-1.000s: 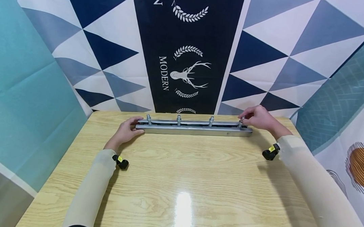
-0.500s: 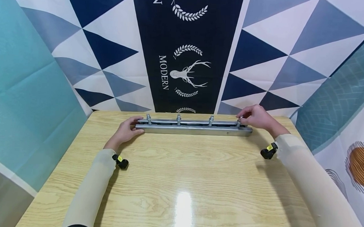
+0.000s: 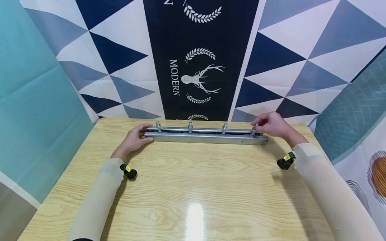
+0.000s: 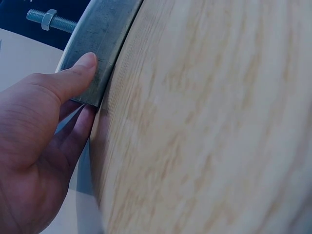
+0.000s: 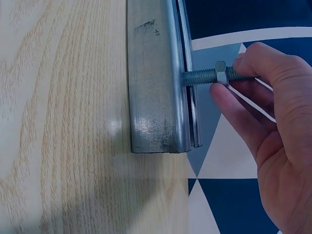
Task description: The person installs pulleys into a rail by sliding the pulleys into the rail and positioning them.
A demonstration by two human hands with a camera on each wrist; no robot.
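Observation:
A steel strut channel (image 3: 205,138) lies lengthwise near the table's far edge, its slot facing up. Several upright threaded bolts stand in that slot, each with a hex nut. My left hand (image 3: 133,139) grips the channel's left end; in the left wrist view the thumb (image 4: 80,73) lies on the front face, while the other fingers reach round the end. At the right end, my right hand (image 3: 273,124) pinches the last bolt (image 5: 200,77) around its hex nut (image 5: 221,73), thumb and finger on opposite sides. Its tip is partly hidden by the fingers.
The wood-grain table (image 3: 190,178) stretches from the channel toward me. Right behind its far edge hangs a patterned cloth (image 3: 199,45), with a teal panel (image 3: 35,92) at the left and more cloth (image 3: 359,91) at the right.
The right hand and the bolt it pinches have shifted slightly left along the channel since a second ago. The left hand and the channel hold still.

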